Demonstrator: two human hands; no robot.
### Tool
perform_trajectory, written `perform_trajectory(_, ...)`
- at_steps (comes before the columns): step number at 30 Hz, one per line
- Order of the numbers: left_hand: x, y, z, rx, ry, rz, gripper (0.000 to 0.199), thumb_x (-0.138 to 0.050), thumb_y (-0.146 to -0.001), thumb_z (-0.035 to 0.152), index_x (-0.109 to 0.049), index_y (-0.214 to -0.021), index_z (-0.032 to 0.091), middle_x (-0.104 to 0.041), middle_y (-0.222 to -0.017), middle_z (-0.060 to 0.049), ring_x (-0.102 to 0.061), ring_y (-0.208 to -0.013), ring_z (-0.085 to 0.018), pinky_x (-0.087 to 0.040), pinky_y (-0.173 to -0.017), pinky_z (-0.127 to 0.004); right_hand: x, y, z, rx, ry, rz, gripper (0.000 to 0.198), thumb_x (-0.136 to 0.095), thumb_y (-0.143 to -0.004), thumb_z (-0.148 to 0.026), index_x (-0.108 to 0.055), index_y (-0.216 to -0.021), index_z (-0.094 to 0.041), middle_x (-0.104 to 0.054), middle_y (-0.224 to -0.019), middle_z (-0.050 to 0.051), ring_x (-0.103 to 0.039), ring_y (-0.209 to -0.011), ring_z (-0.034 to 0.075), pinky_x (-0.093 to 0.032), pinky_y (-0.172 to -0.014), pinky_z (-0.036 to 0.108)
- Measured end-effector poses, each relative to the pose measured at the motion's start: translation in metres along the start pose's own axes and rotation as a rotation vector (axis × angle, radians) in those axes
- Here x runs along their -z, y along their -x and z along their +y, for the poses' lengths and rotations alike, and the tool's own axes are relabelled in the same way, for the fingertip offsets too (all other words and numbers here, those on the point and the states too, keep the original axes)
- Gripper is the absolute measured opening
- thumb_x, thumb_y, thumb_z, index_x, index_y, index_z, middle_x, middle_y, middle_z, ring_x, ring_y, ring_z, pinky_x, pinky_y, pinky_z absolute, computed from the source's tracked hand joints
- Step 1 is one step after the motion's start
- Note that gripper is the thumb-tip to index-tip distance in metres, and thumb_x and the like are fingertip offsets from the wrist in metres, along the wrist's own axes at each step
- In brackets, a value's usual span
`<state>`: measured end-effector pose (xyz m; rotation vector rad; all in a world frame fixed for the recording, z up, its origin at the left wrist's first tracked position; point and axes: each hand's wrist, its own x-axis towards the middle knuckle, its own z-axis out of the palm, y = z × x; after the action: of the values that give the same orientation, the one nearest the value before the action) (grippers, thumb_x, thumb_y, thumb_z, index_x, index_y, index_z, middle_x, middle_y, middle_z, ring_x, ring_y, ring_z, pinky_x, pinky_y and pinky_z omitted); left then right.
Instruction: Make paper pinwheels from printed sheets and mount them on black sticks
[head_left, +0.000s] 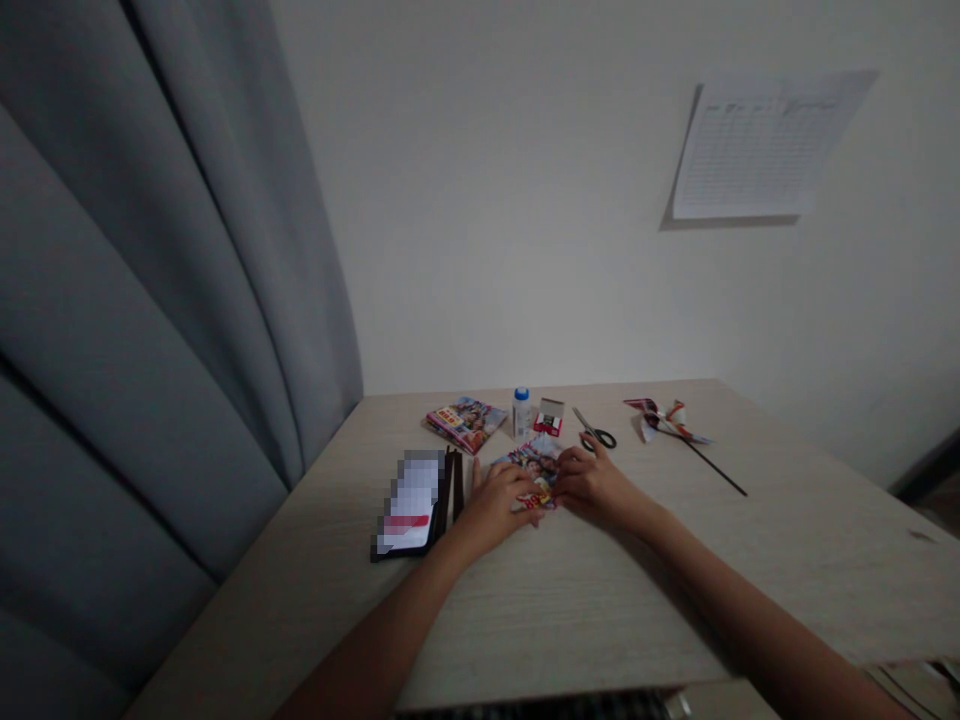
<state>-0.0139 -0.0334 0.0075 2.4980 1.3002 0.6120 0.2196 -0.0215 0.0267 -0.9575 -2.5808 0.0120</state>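
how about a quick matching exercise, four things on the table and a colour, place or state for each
1. bottle
2. scissors
3. pinwheel
4. printed sheet

A. touched by the left hand and the right hand
B. black-handled
C. fixed to a dark stick
D. blue-capped

Pairs: 1-D, 2-B, 3-C, 4-A
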Motion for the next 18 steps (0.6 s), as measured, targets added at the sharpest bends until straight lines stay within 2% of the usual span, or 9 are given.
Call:
perform_trajectory(6,-0.002,-0.004,0.004,0.031,0.03,0.034,0.012,-0.069,-0.087,0.035,-0.075,-0.097,0.033,-0.069,-0.119,0.0,-0.053,-0.121,-0.025,-0.009,-0.117,-0.058,-0.006,0.003,0.006,-0.05,-0.078,0.018,0.015,-0.061,-0.093,-0.036,-0.075,-0.092,-0.031,-0.074,-0.1,0.001,-0.055,-0.114,0.024,-0.011,-0.114,0.057)
perform_trajectory(12,-0.002,-0.009,0.008,0.088,0.097,0.127,0.012,-0.063,-0.089,0.028,-0.074,-0.092,0.029,-0.072,-0.11,0.0,-0.057,-0.112,-0.022,-0.026,-0.108,-0.046,-0.003,0.004,0.005,-0.104,-0.156,0.022,0.02,-0.058,-0.095,-0.041,-0.075,-0.098,-0.03,-0.074,-0.104,0.003,-0.055,-0.115,0.024,-0.014,-0.113,0.054)
perform_trajectory(18,-0.006,-0.01,0.006,0.124,0.075,0.187,0.011,-0.064,-0.088,0.031,-0.073,-0.089,0.026,-0.072,-0.107,-0.002,-0.058,-0.111,-0.023,-0.029,-0.107,-0.046,-0.01,0.002,0.003,-0.158,-0.159,0.059,0.022,-0.058,-0.094,-0.042,-0.074,-0.09,-0.027,-0.074,-0.101,0.003,-0.056,-0.115,0.024,-0.012,-0.113,0.055)
